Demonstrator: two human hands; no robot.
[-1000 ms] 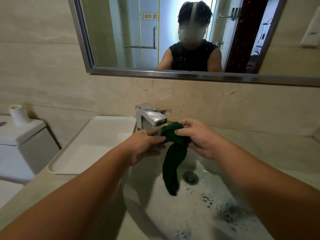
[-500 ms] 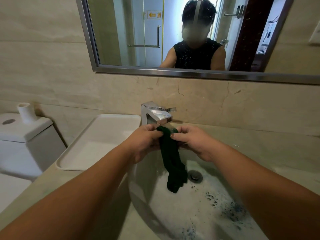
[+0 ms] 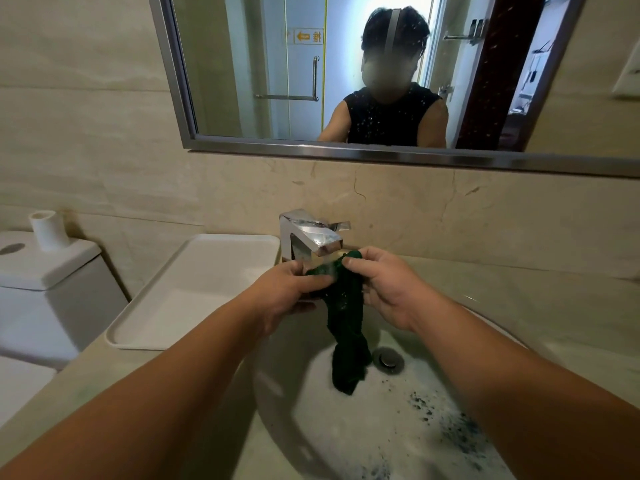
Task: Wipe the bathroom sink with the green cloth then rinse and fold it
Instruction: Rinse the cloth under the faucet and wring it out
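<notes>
The dark green cloth (image 3: 347,327) hangs bunched and wet over the white sink basin (image 3: 346,431), its top end just under the chrome faucet's (image 3: 313,236) spout. My left hand (image 3: 289,294) pinches the cloth's upper left part. My right hand (image 3: 388,289) grips its upper right part, thumb on top. Water seems to run onto the cloth between my hands. The cloth's lower end dangles beside the drain plug (image 3: 388,360). Foam and dark specks lie in the basin.
A white rectangular tray (image 3: 194,292) sits on the beige counter left of the faucet. A toilet tank (image 3: 45,268) with a paper roll (image 3: 48,230) stands at far left. A mirror (image 3: 346,71) hangs on the wall above.
The cloth's top end has come up closer under the spout, and my hands have shifted their grip on it. The view has drifted slightly left.
</notes>
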